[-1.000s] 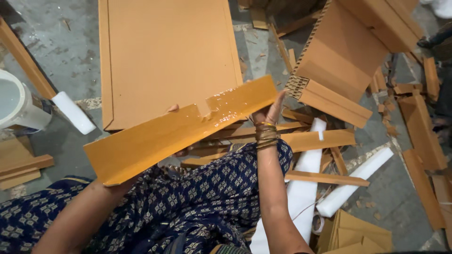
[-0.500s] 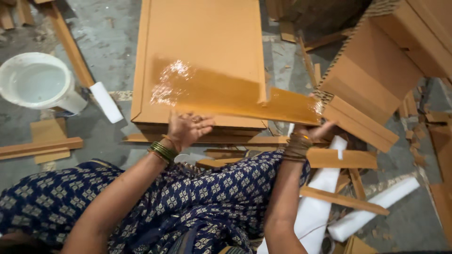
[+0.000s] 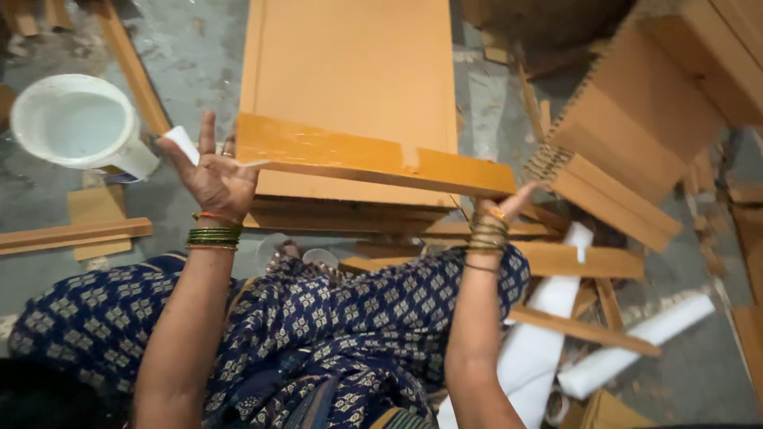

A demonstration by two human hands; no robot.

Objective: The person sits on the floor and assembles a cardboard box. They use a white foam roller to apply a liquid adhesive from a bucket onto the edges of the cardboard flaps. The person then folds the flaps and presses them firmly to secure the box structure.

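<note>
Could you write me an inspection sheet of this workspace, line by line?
Surface: grey concrete floor, stained.
Job's things: glossy orange wooden plank held level above a large orange board.
Clutter: white bucket, loose wooden strips, white paper rolls, stacked honeycomb-edged panels.
Hands: left hand open, palm against one plank end; right hand at the other end.
Cables: nothing seen.
Surroundings: patterned blue cloth over the person's lap.
</note>
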